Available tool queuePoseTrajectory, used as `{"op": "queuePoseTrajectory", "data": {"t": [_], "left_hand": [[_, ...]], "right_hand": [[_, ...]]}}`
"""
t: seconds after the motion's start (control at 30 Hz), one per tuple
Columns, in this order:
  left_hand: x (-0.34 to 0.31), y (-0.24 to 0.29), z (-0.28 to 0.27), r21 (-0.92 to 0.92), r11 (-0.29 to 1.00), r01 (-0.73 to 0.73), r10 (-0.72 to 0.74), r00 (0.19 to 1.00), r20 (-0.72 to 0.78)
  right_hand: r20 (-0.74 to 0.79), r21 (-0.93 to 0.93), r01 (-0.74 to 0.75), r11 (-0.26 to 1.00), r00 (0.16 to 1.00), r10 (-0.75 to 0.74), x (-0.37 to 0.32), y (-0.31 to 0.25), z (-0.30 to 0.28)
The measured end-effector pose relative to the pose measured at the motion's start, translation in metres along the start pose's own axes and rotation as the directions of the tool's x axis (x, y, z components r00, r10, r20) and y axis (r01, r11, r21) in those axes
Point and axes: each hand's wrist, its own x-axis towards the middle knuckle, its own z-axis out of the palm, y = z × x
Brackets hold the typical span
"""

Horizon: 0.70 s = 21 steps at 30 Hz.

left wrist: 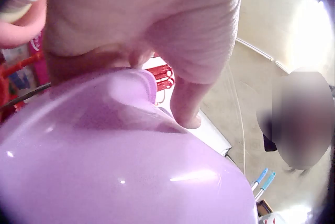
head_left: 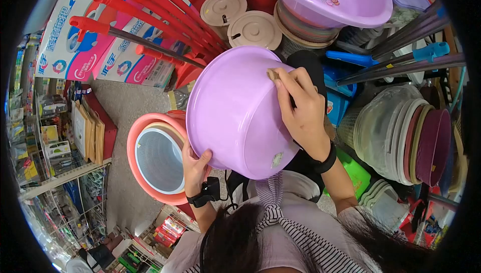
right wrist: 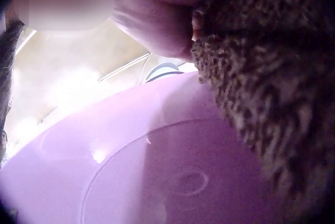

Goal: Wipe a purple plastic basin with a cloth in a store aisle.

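Note:
A light purple plastic basin [head_left: 223, 115] is tilted on its side in front of the person, its outer side and base turned up towards the head camera. At its lower left, my left hand [head_left: 194, 166] grips the rim, with the thumb [left wrist: 186, 103] on the outside wall. My right hand [head_left: 306, 117] pinches a brown, nubbly cloth [right wrist: 261, 93] over the basin's base. Only a small tip of that cloth shows past the fingers in the head view. A small label [head_left: 277, 159] is stuck on the basin near its lower edge.
An orange tub [head_left: 134, 142] with a white basket [head_left: 160, 162] inside stands on the floor at left. Red-handled poles [head_left: 150, 17] lean behind it. Stacked basins [head_left: 433, 147] and blue dustpans [head_left: 345, 60] crowd the right; another purple basin [head_left: 371, 12] tops a stack behind.

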Motion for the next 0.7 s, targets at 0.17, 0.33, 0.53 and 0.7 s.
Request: {"op": "queuePoseTrajectory", "data": {"t": [0.17, 0.33, 0.53, 0.7], "left_hand": [[-0.031, -0.064, -0.026, 0.050, 0.989, 0.138, -0.138, 0.990, 0.000], [-0.030, -0.059, 0.011, -0.133, 0.988, -0.078, 0.055, 0.985, -0.165], [-0.003, -0.031, 0.013, -0.021, 0.984, -0.175, 0.170, 0.975, -0.144], [0.014, 0.004, 0.029, 0.002, 0.984, -0.175, 0.173, 0.971, -0.162]], "right_hand": [[0.025, -0.034, -0.018, 0.999, 1.000, 0.018, 0.005, 0.007, -0.001], [0.001, 0.000, -0.071, 0.997, 0.997, 0.071, 0.006, 0.010, -0.001], [-0.113, 0.045, -0.014, 0.999, 0.993, 0.019, 0.011, 0.008, -0.001], [-0.008, 0.068, 0.032, 0.997, 0.999, -0.031, -0.004, -0.020, -0.003]]}}
